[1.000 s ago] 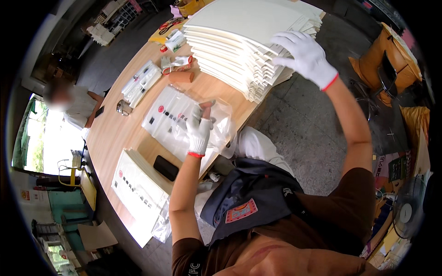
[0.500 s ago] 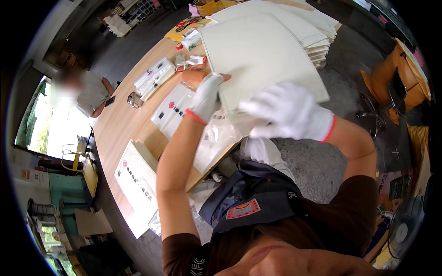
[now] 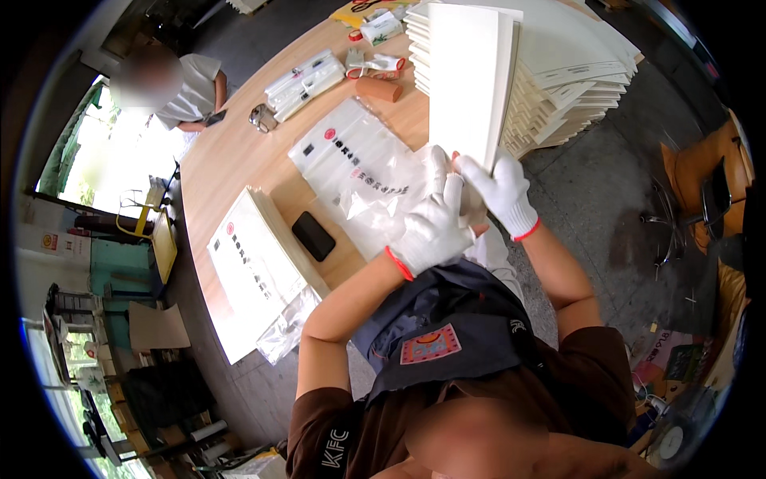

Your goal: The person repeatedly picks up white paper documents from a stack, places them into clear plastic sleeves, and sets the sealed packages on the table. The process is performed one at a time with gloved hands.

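Both my hands wear white gloves with red cuffs. They hold a flat cream paper bag point(image 3: 467, 76) upright by its lower edge, in front of my chest. My left hand point(image 3: 431, 227) grips the bottom from the near side, and my right hand point(image 3: 499, 191) pinches it from the right. Behind the bag rises a tall stack of the same cream bags point(image 3: 574, 72) at the table's right end. Clear plastic sleeves point(image 3: 359, 164) with red and black print lie on the wooden table point(image 3: 231, 160) just left of my hands.
A black phone point(image 3: 313, 235) lies on the table beside a pile of printed white bags point(image 3: 255, 275). Further off are packets, spare gloves point(image 3: 371, 62) and a brown tape roll point(image 3: 379, 88). Another person point(image 3: 179, 84) sits at the far side. Orange chairs point(image 3: 706, 172) stand to the right.
My right hand took a bag from the stack and brought it down to my chest. My left hand left the plastic sleeves and joined it; the bag now stands upright.
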`<state>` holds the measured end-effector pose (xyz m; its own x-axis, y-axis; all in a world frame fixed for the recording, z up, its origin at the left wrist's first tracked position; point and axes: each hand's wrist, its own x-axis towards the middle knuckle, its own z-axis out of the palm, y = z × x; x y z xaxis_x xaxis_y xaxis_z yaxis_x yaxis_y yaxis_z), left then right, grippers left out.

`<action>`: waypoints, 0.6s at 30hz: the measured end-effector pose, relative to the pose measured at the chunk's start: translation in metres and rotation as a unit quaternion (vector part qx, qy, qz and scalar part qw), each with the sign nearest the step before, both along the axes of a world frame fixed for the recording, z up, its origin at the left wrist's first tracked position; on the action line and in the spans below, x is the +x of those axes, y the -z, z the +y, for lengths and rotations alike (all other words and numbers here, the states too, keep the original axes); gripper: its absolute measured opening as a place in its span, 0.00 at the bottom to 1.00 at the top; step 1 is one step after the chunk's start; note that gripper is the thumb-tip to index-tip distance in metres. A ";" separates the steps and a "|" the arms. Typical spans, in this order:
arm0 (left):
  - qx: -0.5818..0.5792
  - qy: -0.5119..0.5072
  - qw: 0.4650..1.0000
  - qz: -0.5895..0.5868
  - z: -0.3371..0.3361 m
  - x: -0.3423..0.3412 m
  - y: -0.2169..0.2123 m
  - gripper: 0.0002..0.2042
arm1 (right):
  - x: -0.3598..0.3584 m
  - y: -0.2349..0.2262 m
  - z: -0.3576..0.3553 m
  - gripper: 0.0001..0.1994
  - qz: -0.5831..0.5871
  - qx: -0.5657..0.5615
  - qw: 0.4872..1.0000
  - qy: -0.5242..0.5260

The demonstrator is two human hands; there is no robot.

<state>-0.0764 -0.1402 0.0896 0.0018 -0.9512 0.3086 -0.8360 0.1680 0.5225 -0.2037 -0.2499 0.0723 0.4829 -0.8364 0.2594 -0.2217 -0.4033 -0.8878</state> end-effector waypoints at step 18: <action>-0.016 -0.069 0.988 0.139 0.087 0.038 0.066 0.23 | 0.010 0.073 -0.030 0.15 0.223 0.120 0.869 -0.424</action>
<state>-0.0380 -0.0535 0.0235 0.2194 -0.9255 0.3087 -0.6777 0.0831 0.7306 -0.1936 -0.2800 -0.0005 0.9604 -0.1342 -0.2443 -0.2781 -0.4043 -0.8713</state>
